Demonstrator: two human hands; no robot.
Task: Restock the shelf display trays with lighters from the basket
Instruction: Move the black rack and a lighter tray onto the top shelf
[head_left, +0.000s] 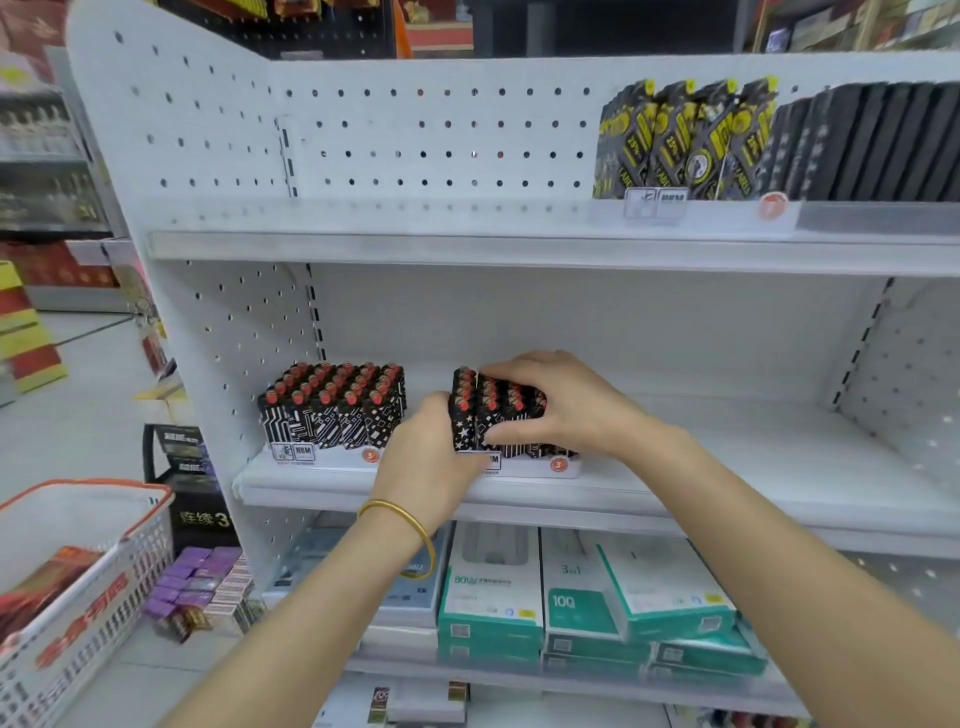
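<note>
Two white display trays stand on the middle shelf. The left tray (322, 457) is packed with several black patterned lighters (335, 402) with red tops. The right tray (519, 467) holds more of the same lighters (506, 402). My left hand (428, 447) grips the left end of that right-hand block of lighters. My right hand (563, 402) curls over the block's top and right side, thumb at the front. The white basket (135, 525) with an orange rim sits at the lower left; no lighters show in it.
The middle shelf (753, 457) runs bare to the right of the trays. Green-and-white boxes (582, 597) fill the shelf below. Black and yellow packets (685, 137) stand on the top shelf at the right. Purple boxes (202, 582) lie beside the basket.
</note>
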